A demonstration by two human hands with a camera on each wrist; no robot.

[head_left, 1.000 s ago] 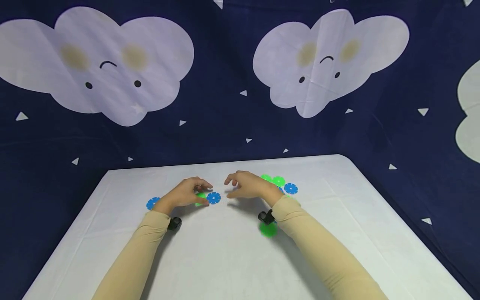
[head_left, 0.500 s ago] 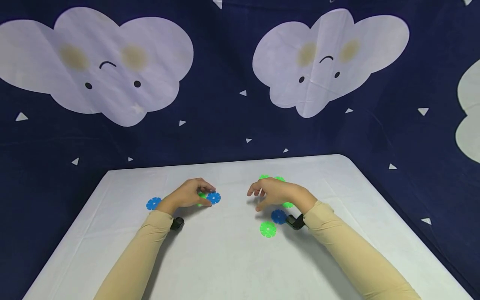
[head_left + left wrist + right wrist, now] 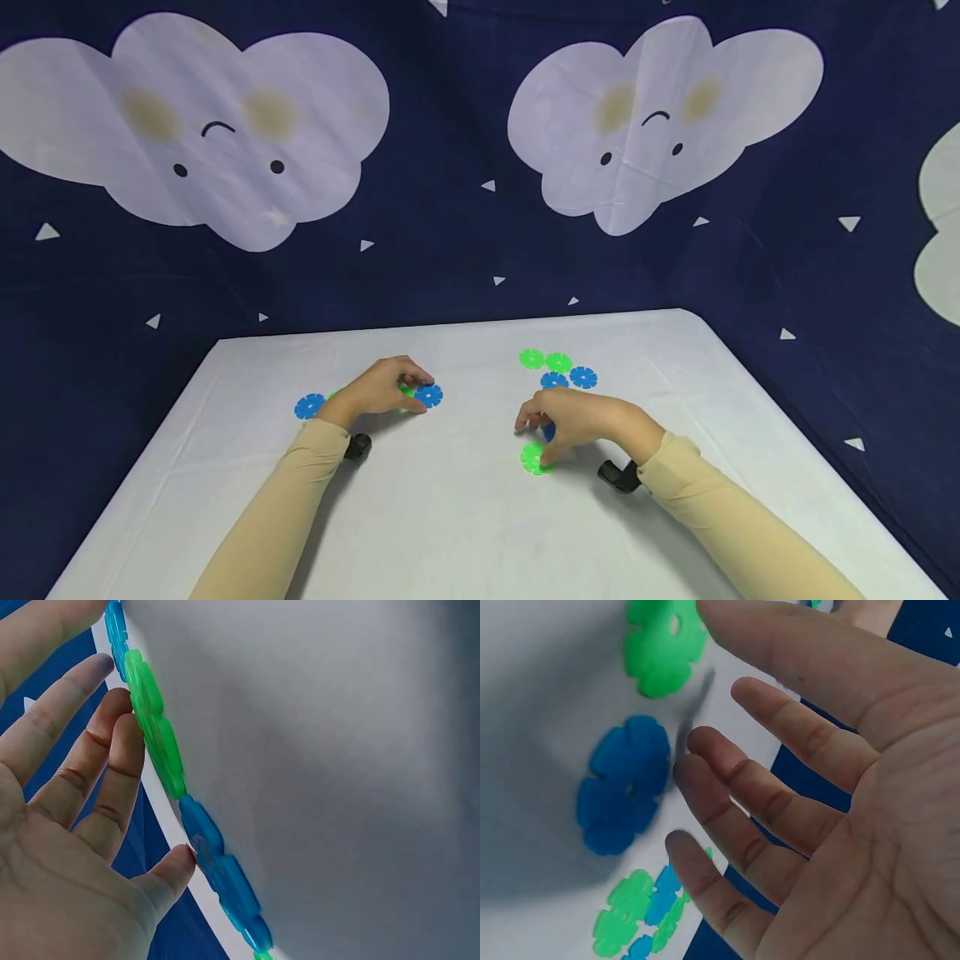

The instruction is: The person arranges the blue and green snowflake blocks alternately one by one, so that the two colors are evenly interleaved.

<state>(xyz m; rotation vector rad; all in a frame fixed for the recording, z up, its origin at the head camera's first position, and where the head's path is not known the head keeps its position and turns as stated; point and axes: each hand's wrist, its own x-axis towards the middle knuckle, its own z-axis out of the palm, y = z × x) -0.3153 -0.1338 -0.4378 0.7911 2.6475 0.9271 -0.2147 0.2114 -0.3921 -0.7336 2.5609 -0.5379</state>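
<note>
One row of notched plastic discs (image 3: 155, 724), blue and green by turns, runs beneath the left hand (image 3: 378, 387), from its fingertips back to the wrist; ends meet, but I cannot tell whether they are slotted together. Left hand: unclenched, fingers loosely extended, some tips at the row's edge, thumb and index either side of the blue end disc (image 3: 429, 395); no firm grip evident. Right hand (image 3: 576, 415): released, holding nothing, fingers slightly bent over a loose blue disc (image 3: 626, 784); thumb at a loose green disc (image 3: 664, 652), contact uncertain. Beyond its knuckles, on the white tabletop (image 3: 450, 517): two green discs (image 3: 558, 362) and two blue discs (image 3: 583, 377). Handling, judged by eye: discs light, fairly stiff, smooth, likely to slide if nudged; thin, so awkward to lift flat. Best hold: thumb and index on opposite rims, notches left free. Breakage unlikely; the row might part if raised by one end, so support its middle.
</note>
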